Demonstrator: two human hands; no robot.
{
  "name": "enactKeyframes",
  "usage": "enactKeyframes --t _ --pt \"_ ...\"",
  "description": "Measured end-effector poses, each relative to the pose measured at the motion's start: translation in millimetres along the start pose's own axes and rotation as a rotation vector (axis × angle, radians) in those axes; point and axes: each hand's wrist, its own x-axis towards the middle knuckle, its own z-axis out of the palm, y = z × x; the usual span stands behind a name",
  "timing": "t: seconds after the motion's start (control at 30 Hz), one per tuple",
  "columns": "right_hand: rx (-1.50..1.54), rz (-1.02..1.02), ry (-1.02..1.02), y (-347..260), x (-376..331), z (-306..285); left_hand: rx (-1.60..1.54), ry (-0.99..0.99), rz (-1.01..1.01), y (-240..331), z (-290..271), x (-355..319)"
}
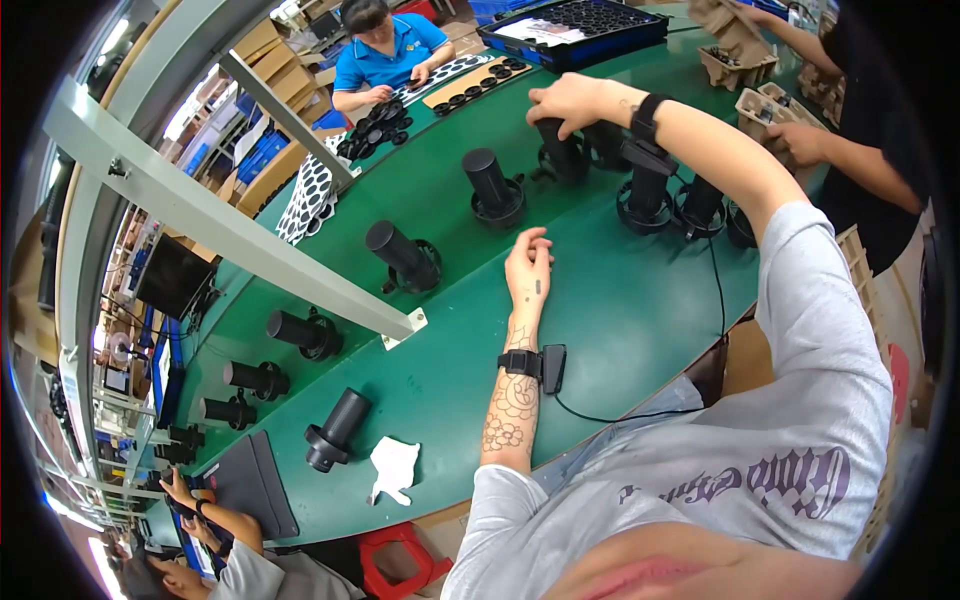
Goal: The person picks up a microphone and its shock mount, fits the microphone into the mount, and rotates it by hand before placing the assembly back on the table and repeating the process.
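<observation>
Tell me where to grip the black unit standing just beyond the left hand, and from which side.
Probably best by the upper tube of that black unit, from above or the near side, where the left hand is. The tube is upright, plain and narrower than the ringed base; the neighbouring unit at the right hand crowds its right.

The left forearm (513, 405) reached forward, and the left hand (529, 270) was loosely half-curled. The right arm (735, 145) stretched farther ahead and inward; the right hand (575, 100) bent downward, gripping.
</observation>
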Motion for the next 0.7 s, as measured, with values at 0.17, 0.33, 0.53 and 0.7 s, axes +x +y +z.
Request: enactKeyframes --t 0.17,0.33,0.53,0.7 --pt "0.094 0.046 0.619 -26 -38 -74 -0.194 0.211 0.134 75 -36 2" --pt "0.839 -0.004 0.808 -62 -97 -86 -0.261 0.208 0.260 186 -64 -42" --pt "1.800 -0.252 0.817 -111 -69 10 0.067 0.381 0.391 222 -56 -93" --pt "2.383 -0.273 0.853 -144 -50 11 0.337 0.399 0.582 222 -48 -101"
